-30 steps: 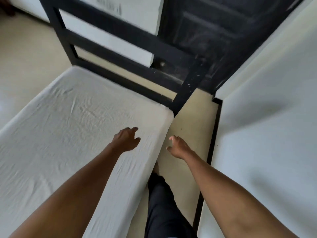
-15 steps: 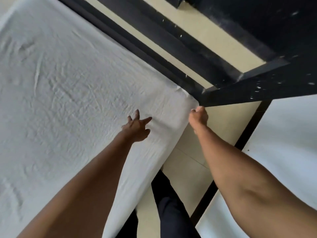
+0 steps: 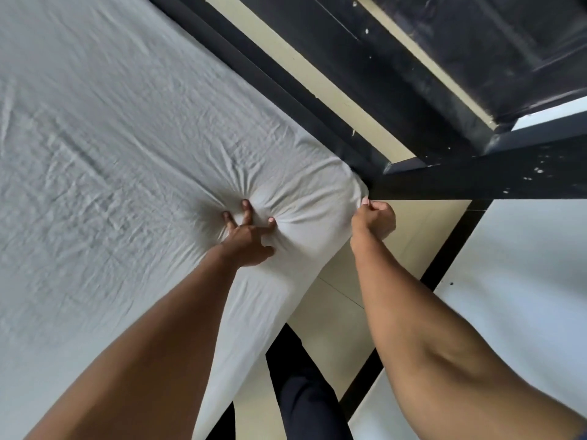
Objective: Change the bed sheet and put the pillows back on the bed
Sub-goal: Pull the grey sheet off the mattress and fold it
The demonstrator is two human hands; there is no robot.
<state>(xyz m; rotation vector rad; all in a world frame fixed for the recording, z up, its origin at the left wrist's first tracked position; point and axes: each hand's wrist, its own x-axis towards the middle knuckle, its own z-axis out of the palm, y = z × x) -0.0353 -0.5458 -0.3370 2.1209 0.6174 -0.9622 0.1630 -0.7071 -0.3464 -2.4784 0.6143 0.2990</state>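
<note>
Mid-frame, the left hand (image 3: 247, 238), fingers spread, pins the bed sheet (image 3: 127, 138), seemingly so the right hand (image 3: 374, 219), pinching its corner, can tug.

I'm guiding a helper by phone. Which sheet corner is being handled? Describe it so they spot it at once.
Follow the white sheet to the black bed frame post. The sheet corner sits against that post, pinched by the right hand. Only here do creases fan out, from the pressing left hand beside it.
</note>
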